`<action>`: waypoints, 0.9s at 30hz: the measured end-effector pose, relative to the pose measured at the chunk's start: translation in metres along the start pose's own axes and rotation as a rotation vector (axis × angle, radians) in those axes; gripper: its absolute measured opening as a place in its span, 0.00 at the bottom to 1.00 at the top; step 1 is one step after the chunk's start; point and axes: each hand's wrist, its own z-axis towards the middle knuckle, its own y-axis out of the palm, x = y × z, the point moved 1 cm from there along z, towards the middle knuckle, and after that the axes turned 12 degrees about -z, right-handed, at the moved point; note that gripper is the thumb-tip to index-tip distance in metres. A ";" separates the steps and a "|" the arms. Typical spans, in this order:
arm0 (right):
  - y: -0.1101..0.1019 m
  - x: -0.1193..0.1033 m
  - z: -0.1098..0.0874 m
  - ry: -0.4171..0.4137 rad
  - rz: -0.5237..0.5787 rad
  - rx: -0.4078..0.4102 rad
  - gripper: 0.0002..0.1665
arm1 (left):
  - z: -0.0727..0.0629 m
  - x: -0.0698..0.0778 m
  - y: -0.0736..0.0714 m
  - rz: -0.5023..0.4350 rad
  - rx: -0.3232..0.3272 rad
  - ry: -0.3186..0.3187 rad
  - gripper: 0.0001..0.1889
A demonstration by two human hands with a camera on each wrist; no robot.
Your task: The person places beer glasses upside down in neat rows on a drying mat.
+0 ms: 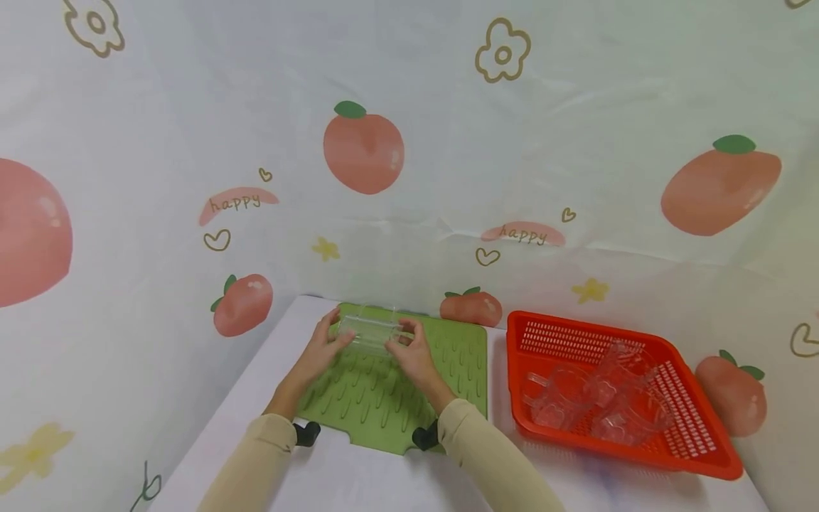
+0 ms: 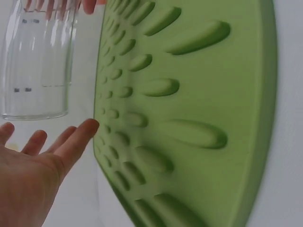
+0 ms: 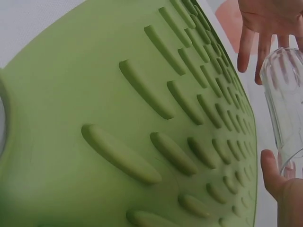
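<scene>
A clear glass mug (image 1: 370, 334) lies sideways in the air above a green drying mat (image 1: 377, 398); faint outlines of its handle show on the far side. My right hand (image 1: 412, 352) grips its right end, with the thumb on the near side. At the other end is my left hand (image 1: 324, 348), its thumb overlapping the glass in the head view. In the left wrist view the left hand's fingers (image 2: 71, 144) are fairly straight, just off the end of the mug (image 2: 40, 66). The right wrist view shows the mug (image 3: 284, 99) only partly.
To the right, a red plastic basket (image 1: 525, 416) holds several clear mugs (image 1: 614, 391). Mat and basket stand on a white table (image 1: 339, 476). Behind them hangs a white cloth (image 1: 422, 235) printed with peaches. Black wrist mounts sit beneath both forearms.
</scene>
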 end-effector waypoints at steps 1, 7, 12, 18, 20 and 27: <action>0.001 0.002 0.001 -0.003 0.006 -0.003 0.34 | 0.000 0.000 0.001 -0.025 0.005 -0.008 0.42; 0.007 0.026 0.014 -0.023 0.022 -0.022 0.33 | -0.003 -0.002 0.002 -0.170 -0.002 -0.022 0.39; 0.007 0.037 0.018 -0.037 0.018 -0.010 0.32 | -0.001 -0.001 0.006 -0.198 -0.008 0.007 0.38; 0.006 0.038 0.019 -0.050 -0.029 0.014 0.32 | 0.003 0.007 0.009 -0.236 0.034 0.027 0.37; 0.005 0.037 0.018 -0.084 -0.105 0.019 0.33 | 0.003 0.009 0.008 -0.249 0.048 0.024 0.36; 0.002 0.029 0.013 -0.361 -0.604 0.114 0.35 | 0.004 0.008 0.001 -0.228 0.062 0.040 0.34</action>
